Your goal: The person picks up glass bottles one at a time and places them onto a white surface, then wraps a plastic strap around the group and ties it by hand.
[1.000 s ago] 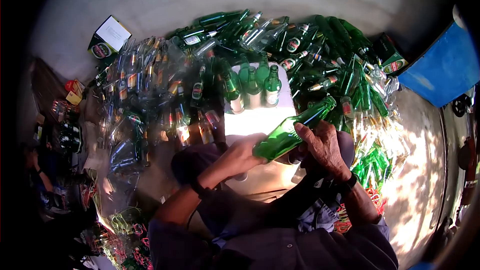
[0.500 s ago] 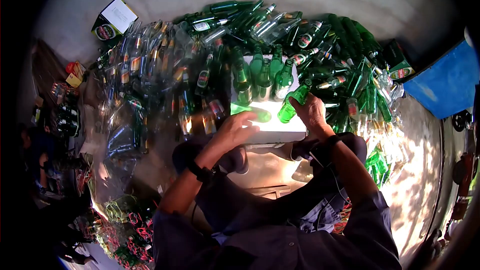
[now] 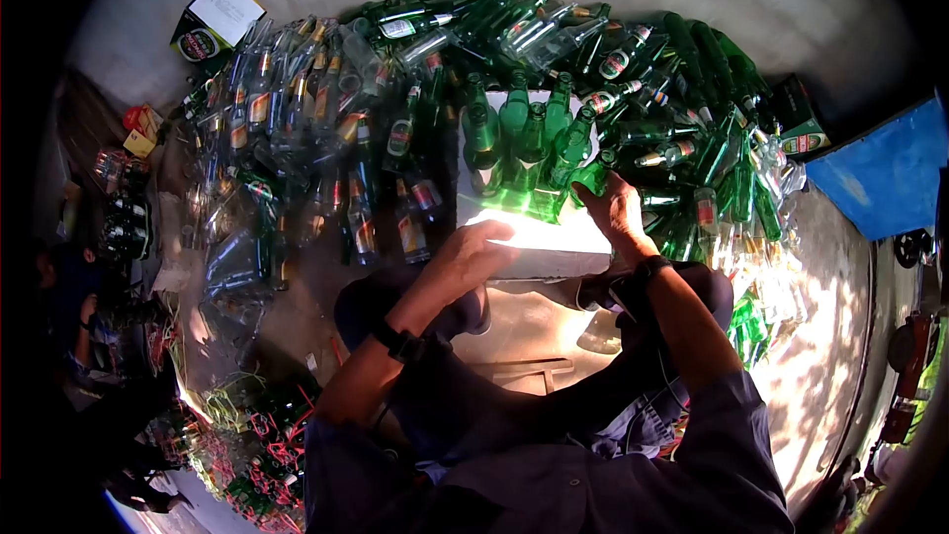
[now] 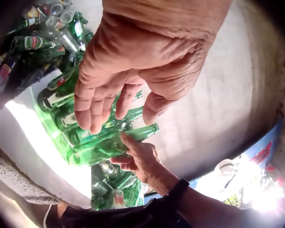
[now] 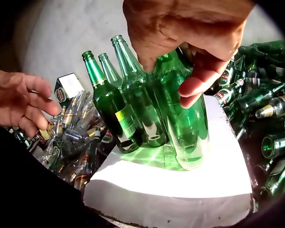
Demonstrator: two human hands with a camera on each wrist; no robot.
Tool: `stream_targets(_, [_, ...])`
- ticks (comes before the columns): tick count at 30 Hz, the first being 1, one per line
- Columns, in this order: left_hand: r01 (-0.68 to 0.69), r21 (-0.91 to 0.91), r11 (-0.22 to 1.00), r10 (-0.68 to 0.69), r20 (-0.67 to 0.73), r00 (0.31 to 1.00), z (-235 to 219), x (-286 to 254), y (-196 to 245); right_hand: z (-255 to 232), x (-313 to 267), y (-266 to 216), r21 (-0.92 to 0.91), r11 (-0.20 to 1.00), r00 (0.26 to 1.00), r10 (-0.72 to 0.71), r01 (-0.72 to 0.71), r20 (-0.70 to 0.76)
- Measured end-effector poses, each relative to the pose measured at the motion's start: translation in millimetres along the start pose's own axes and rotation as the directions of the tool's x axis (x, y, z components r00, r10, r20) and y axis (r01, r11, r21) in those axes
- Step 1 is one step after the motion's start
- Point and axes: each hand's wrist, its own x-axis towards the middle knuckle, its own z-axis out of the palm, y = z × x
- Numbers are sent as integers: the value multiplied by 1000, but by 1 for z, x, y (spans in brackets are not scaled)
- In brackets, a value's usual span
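**Bottles lining up on the white slab**

While the left hand [image 3: 473, 255] waits loose and empty, the right hand [image 3: 615, 206] grips a green bottle [image 5: 186, 118], standing it beside four already up. Beyond, a big pile [image 3: 682, 99] is left.

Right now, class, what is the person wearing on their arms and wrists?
Both hands are bare. Each wrist carries a dark band: left wristband, right wristband. Dark blue sleeves are pushed up above the forearms.
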Motion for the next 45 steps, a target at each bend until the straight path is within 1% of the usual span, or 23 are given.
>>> stream_targets(5, [-20, 29, 999, 20, -26, 999, 0, 0, -4, -1, -1, 0, 53, 992, 991, 114, -118, 76])
stream_targets(7, [-18, 56, 998, 21, -43, 999, 1, -4, 10, -15, -6, -21, 179, 926, 920, 276, -332, 277])
stream_targets(8, [5, 79, 997, -1, -47, 999, 0, -8, 18, -8, -4, -3, 182, 928, 924, 269, -324, 273])
stream_targets(10, [29, 109, 994, -22, -66, 998, -5, -16, 32, 18, 4, 48, 119, 984, 979, 110, -132, 173])
stream_targets(12, [-26, -56, 998, 21, -92, 996, -16, -24, 41, -3, 3, 23, 48, 956, 921, 266, -291, 286])
stream_targets(14, [-87, -131, 988, 68, -146, 987, -35, -39, 65, -17, 3, 19, -21, 974, 928, 223, -228, 297])
stream_targets(16, [-169, -143, 975, 133, -231, 964, -63, -56, 79, -31, 0, 22, -61, 995, 960, 98, -85, 263])
stream_targets(17, [-174, -131, 976, 134, -269, 954, -78, -65, 84, -53, -8, -4, -99, 994, 944, 75, -45, 322])
stream_targets(18, [-178, -120, 977, 134, -304, 943, -94, -72, 86, -68, -16, -12, -43, 999, 952, 9, 5, 307])
stream_targets(20, [-113, -97, 989, 65, -398, 915, -126, -78, 73, -97, -29, -22, -52, 998, 951, -9, 27, 308])
stream_targets(21, [-56, -102, 993, 5, -445, 896, -143, -77, 59, -113, -39, -32, -97, 988, 955, -86, 118, 283])
stream_targets(22, [0, -113, 994, -56, -488, 871, -158, -75, 38, -127, -52, -38, -98, 991, 968, -66, 92, 244])
stream_targets(23, [3, -116, 993, -60, -492, 868, -168, -75, 18, -139, -66, -44, -99, 993, 978, -45, 66, 205])
stream_targets(25, [140, -164, 977, -207, -531, 822, -188, -68, -21, -159, -89, -51, -153, 988, 981, 42, -13, 190])
stream_targets(28, [262, -229, 937, -346, -525, 777, -204, -47, -77, -177, -127, -33, -278, 961, 988, 37, 5, 148])
stream_targets(30, [271, -264, 926, -372, -500, 782, -222, -23, -134, -179, -140, -30, -320, 946, 983, 105, -52, 152])
stream_targets(32, [291, -308, 906, -411, -476, 777, -228, -12, -160, -166, -150, -17, -364, 930, 997, 62, -44, 38])
stream_targets(36, [342, -286, 895, -444, -514, 733, -222, 31, -164, -151, -151, 5, -297, 950, 993, 73, -98, -92])
stream_targets(38, [347, -228, 910, -414, -568, 712, -224, 54, -171, -148, -145, 0, -324, 938, 992, 103, -121, -73])
stream_targets(40, [367, -205, 907, -413, -595, 689, -236, 83, -202, -147, -139, -4, -353, 924, 990, 133, -144, -56])
stream_targets(41, [428, 46, 903, -297, -653, 697, -246, 100, -225, -144, -136, -4, -373, 917, 990, 132, -140, -47])
stream_targets(42, [475, 292, 830, -174, -673, 718, -255, 115, -240, -142, -132, -4, -393, 909, 990, 137, -141, -38])
stream_targets(45, [544, 446, 711, -62, -730, 681, -260, 144, -234, -139, -123, -4, -430, 897, 994, 112, -107, -12])
